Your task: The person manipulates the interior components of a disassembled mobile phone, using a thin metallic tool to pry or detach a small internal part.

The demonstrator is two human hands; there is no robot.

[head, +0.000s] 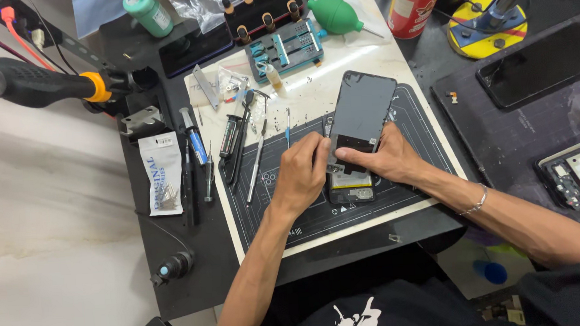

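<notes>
Work on the opened black smartphone [358,122] is judged to be partway through: the device lies back-up on the dark printed repair mat [412,189], its rear cover is already off, and its inner frame, dark upper shielding and a yellow-labelled battery near the lower end are exposed. The left hand [299,176] is curled, with its fingertips pressed against the phone's left edge around mid-length; whether a small part or tool is pinched there cannot be told. The right hand [387,160] rests on the phone's right side, its index finger stretched flat across the body just above the battery, steadying it; nothing separate is seen held in it. Beyond the left fingers, well apart, slim metal prying tools and screwdrivers [235,149] lie untouched. Past both sets of fingertips, further up the mat, a blue-and-grey clamping fixture [284,49] and a green rubber air blower [335,15] are set aside. Reassembly has evidently not been done, since the phone is uncovered.
</notes>
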